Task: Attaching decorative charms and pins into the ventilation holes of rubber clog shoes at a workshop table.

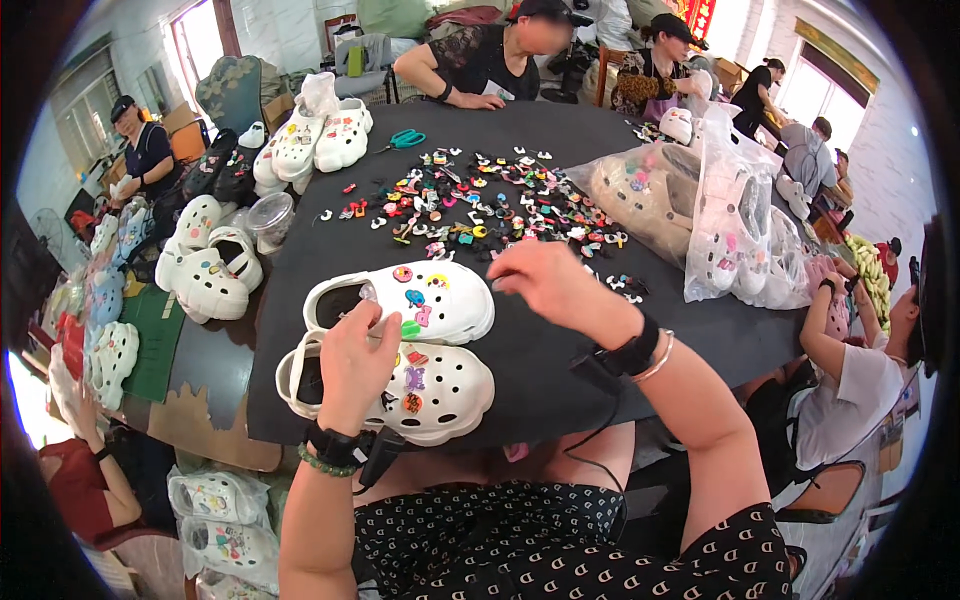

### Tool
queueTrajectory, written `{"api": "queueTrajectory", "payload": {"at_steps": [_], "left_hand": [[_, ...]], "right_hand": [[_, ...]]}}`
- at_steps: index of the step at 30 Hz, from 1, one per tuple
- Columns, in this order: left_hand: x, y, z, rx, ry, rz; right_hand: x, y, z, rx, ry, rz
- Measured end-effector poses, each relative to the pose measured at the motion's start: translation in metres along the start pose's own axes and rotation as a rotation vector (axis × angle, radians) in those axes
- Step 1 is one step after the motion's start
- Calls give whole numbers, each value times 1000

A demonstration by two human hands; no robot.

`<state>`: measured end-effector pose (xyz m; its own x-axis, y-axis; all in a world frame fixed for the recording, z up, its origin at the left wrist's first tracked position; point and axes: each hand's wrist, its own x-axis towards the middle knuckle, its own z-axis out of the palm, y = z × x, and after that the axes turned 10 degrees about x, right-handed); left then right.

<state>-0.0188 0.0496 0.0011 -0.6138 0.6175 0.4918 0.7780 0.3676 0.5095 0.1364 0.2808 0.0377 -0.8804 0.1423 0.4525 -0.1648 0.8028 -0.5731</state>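
Observation:
Two white clogs lie side by side on the black table, toes to the right: a far clog (455,305) and a near clog (450,390). Colourful charms sit in the holes of both. My left hand (355,360) reaches over the near clog and grips the far clog by its opening; some of its fingers are hidden. Right of the far clog's toe, my right hand (550,285) hovers with fingertips pinched together; whatever they hold is too small to make out. Beyond the clogs spreads a pile of small loose charms (490,205).
Teal scissors (405,140) lie past the charms. Bagged clogs (730,215) stand at right, more white clogs (210,270) and a clear tub (271,218) at left. A person (490,60) sits across the table; others work around. A cable (600,430) hangs beside my right forearm.

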Motion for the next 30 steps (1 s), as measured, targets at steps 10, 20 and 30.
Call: {"api": "queueTrajectory", "payload": {"at_steps": [10,20,30], "left_hand": [[1,2,-5,73,-34,31],[-1,-1,-5,63,-61,47],[0,4,-5,-17,-122,-20]], "right_hand": [[36,-21,54,-78,-157,-55],[63,-22,64,-302,-163,-136],[94,-15,68,-157,-341,26]]}}
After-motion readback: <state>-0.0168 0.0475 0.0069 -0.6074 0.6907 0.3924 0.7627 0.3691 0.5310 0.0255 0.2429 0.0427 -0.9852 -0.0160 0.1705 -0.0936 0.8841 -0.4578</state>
